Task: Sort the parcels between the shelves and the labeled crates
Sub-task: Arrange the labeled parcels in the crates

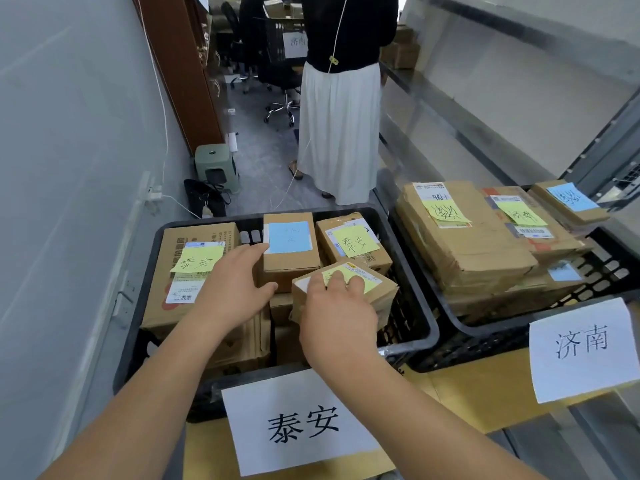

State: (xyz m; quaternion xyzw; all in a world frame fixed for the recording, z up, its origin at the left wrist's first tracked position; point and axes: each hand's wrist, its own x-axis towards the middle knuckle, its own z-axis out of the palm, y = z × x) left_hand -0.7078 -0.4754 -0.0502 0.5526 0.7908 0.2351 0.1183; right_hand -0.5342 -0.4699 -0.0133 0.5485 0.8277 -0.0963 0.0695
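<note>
**Parcels going into the 泰安 crate**

Parcels are filling two black crates that are sitting side by side. The small parcel with the yellow note (346,289) is lying tilted in the left crate (408,251), on top of other boxes. The right hand (337,317) is resting on it, with its fingers curled over the top edge and pressing on the note. The left hand (235,289) is reaching in beside it. Its fingers are straight and close together, and the tips are touching the parcel with the blue note (289,249).

It looks like the person is putting the small parcel down and making room for it. The yellow notes on the other boxes in this crate are showing the same words as the 泰安 sign (301,424) hanging on the front, so this seems to be the right crate. The writing under the fingers is hidden. Next, the parcel probably needs pushing flat into the gap so it is not tipping, and then both hands need to let go.

The right crate (485,327) is wearing a 济南 sign (581,351) and is holding flat parcels stacked high. Both crates are sitting on a brown surface (467,393). A metal shelf (485,109) is running along the right side. On the grey floor, another person in a white skirt (337,133) is standing near a green stool (216,168).
</note>
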